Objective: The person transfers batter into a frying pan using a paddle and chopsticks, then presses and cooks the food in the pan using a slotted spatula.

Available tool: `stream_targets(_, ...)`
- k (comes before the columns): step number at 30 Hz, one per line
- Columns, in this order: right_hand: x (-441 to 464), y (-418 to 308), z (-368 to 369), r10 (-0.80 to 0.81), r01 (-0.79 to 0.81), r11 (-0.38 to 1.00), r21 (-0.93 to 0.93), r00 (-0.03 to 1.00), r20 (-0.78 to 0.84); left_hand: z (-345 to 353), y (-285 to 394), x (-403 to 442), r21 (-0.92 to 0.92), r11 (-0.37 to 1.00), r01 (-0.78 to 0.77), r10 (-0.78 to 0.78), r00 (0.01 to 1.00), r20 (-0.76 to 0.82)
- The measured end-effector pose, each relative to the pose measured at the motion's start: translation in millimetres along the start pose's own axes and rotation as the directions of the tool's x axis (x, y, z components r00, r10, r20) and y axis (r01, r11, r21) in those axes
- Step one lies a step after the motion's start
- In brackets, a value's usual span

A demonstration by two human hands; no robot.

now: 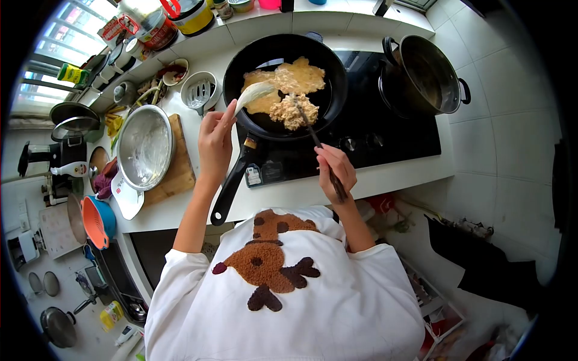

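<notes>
Batter, lumpy and pale, lies in the frying pan at the cooktop's left end: a mound toward the pan's near rim, thinner patches toward the far rim. It is judged soft, moist, easily torn and probably slippery beneath, and is better supported from below with a broad tool than pinched. The pan, probably heavy, is best gripped by its handle, which reaches the counter's near edge.

The left hand has its fingers closed on a pale scoop, over the pan's left rim. The right hand has its fingers curled around a dark utensil, its tip at the mound; whether it is one stick or two cannot be told.

A pot occupies the cooktop's far right corner. Left of the pan, a metal bowl overlaps a cutting board; beyond, a slotted spatula rests in a white bowl. The left forearm and handle crowd the near-left approach.
</notes>
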State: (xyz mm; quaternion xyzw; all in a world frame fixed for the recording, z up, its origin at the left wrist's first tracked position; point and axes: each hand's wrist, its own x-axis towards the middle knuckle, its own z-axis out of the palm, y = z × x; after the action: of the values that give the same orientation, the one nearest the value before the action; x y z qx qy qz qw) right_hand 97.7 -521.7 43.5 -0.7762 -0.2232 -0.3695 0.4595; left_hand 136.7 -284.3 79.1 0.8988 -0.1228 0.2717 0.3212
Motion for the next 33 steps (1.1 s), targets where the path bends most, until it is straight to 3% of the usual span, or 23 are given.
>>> stream_targets(4, 18, -13, -13, 0.287, -0.273, 0.952, 0.138, 0.954, -0.088, -5, 0, 1, -0.009, 1.000, -0.029, 0.029, 0.999, 0.034)
stream_targets(6, 21, -14, -20, 0.282, -0.254, 0.942, 0.218, 0.953, -0.108, -8, 0, 1, 0.148, 0.976, -0.159, 0.155, 0.987, 0.039)
stream_targets(9, 28, -31, -26, 0.246, -0.205, 0.931, 0.303, 0.964, -0.101, -10, 0, 2, 0.249, 0.940, -0.233, 0.220, 0.972, 0.079)
stream_targets(13, 23, -44, -24, 0.123, -0.124, 0.955, 0.270, 0.992, 0.021, -10, 0, 3, 0.289, 0.915, -0.282, 0.261, 0.959, 0.110)
stream_targets(19, 18, -46, -15, 0.172, -0.145, 0.927, 0.346, 0.984, -0.047, -10, -1, 1, 0.319, 0.901, -0.293, 0.276, 0.956, 0.097)
stream_targets(21, 17, -45, -10, 0.397, -0.246, 0.774, 0.583, 0.906, -0.145, -9, -3, 0, 0.329, 0.901, -0.284, 0.269, 0.959, 0.091)
stream_targets(22, 17, -44, -11, 0.509, -0.338, 0.725, 0.600, 0.850, -0.136, -8, -3, -1, 0.329, 0.901, -0.284, 0.269, 0.959, 0.090)
stream_targets(23, 20, -43, -9, 0.592, -0.327, 0.611, 0.721, 0.793, -0.141, -8, -3, -1, 0.332, 0.900, -0.284, 0.268, 0.959, 0.092)
stream_targets(26, 25, -39, -14, 0.806, -0.383, 0.310, 0.871, 0.591, -0.027, -8, -3, -1, 0.330, 0.902, -0.279, 0.264, 0.960, 0.091)
stream_targets(27, 27, -37, -16, 0.883, -0.340, 0.123, 0.932, 0.466, 0.053, -8, -2, -1, 0.324, 0.905, -0.276, 0.261, 0.961, 0.090)
stream_targets(29, 20, -23, -19, 0.902, -0.229, -0.250, 0.941, 0.298, 0.312, -7, -3, -2, 0.316, 0.909, -0.274, 0.261, 0.962, 0.083)
stream_targets(33, 8, -18, -10, 0.865, -0.144, -0.462, 0.875, 0.146, 0.480, -6, 1, -2, 0.298, 0.911, -0.285, 0.281, 0.958, 0.055)
